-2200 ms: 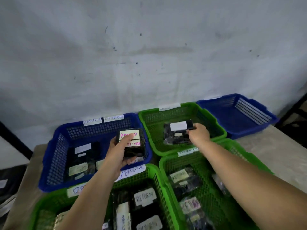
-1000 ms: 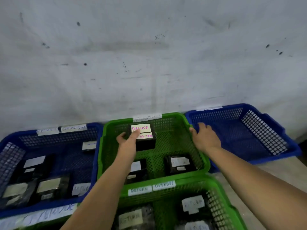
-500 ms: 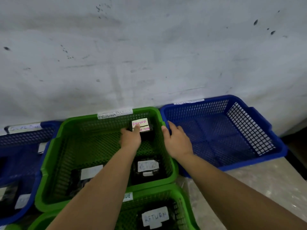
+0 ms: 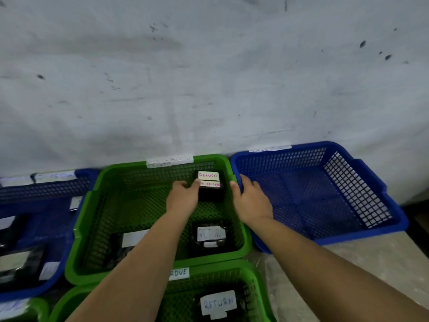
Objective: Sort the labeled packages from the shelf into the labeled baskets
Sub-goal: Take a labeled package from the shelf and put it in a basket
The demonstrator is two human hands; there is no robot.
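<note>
My left hand (image 4: 183,198) grips a black package (image 4: 210,185) with a pink "Return" label, low inside the back right corner of the rear green basket (image 4: 92,205). My right hand (image 4: 251,201) rests with straight fingers on that basket's right rim, beside the package. Two more black packages lie in this basket: one marked "RETURN" (image 4: 211,235) at the front right, another (image 4: 123,245) at the front left, partly hidden by my left forearm.
A blue basket (image 4: 380,205) with nothing in it stands to the right against the grey wall. Another blue basket (image 4: 58,259) with labeled packages is at the left. A front green basket (image 4: 260,284) holds a "RETURN" package (image 4: 218,303). Bare tabletop (image 4: 348,256) lies at right.
My left hand carried the "Return" package from over the left blue basket into the rear green basket and lowered it into the back right corner. My right hand moved to that basket's right rim.
</note>
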